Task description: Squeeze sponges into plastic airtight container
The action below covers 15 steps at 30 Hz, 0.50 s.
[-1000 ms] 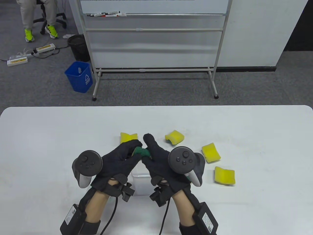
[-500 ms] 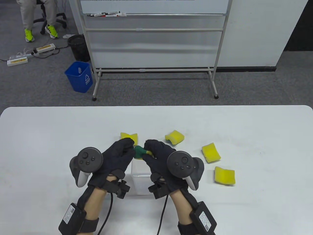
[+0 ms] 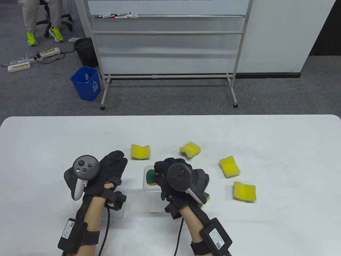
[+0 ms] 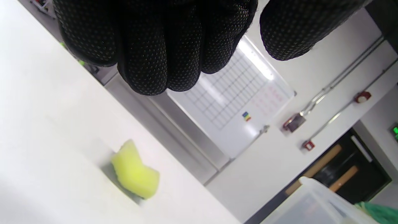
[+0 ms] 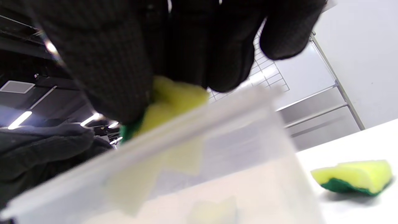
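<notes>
A clear plastic container (image 3: 150, 198) stands near the table's front, between my hands. My right hand (image 3: 161, 172) grips a yellow-and-green sponge (image 3: 150, 178) and presses it down into the container's far end. In the right wrist view the fingers (image 5: 130, 56) hold the sponge (image 5: 174, 99) just above the container's rim (image 5: 217, 124). My left hand (image 3: 116, 162) rests to the left of the container, fingers out, and holds nothing. The left wrist view shows its fingers (image 4: 155, 46) empty and the container's corner (image 4: 314, 202).
Loose yellow sponges lie on the table: one behind the container (image 3: 140, 151), and others to the right (image 3: 190, 149) (image 3: 230, 166) (image 3: 244, 191). Another sponge (image 3: 206, 198) peeks out under my right wrist. A translucent lid (image 3: 124, 209) lies under my left wrist.
My left hand has let go of the sponge and moved left, away from the container. My right hand has carried the sponge down into the container.
</notes>
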### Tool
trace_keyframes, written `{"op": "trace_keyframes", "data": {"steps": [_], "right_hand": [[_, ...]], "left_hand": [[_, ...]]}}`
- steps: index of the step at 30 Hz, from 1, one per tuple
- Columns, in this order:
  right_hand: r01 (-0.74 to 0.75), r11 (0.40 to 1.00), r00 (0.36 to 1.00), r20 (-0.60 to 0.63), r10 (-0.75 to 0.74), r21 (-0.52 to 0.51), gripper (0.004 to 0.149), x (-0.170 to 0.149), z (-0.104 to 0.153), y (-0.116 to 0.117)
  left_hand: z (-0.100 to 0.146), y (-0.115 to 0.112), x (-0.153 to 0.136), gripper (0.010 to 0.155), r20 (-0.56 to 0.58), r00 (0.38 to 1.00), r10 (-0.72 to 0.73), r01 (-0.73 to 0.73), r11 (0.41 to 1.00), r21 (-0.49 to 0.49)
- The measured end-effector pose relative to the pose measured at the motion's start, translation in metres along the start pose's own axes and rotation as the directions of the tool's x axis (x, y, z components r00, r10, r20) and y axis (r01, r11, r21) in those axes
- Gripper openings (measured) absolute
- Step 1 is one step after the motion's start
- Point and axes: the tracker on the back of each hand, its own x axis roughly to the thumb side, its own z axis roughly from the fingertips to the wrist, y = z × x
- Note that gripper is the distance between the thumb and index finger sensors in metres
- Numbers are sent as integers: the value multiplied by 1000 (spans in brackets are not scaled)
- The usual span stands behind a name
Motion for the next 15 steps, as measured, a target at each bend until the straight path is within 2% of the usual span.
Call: {"op": "trace_keyframes", "data": {"steps": [4,9,15], "right_hand": [[1,1000,1000,-10,-1,16,42,-3,-1,4],[13,1000,1000,-14,-13,20,41,-4,-1,4],[145,989,989,-16,-146,-35,46,-5,3,-20]], "left_hand": [[-2,-3,-5,61,-16,999,-41,41,999,-12],[-4,-8,-7,61,-10,998,-66,66,997,-34],[-7,-16,-2,60,16,988,-156,157,986,-64]]}}
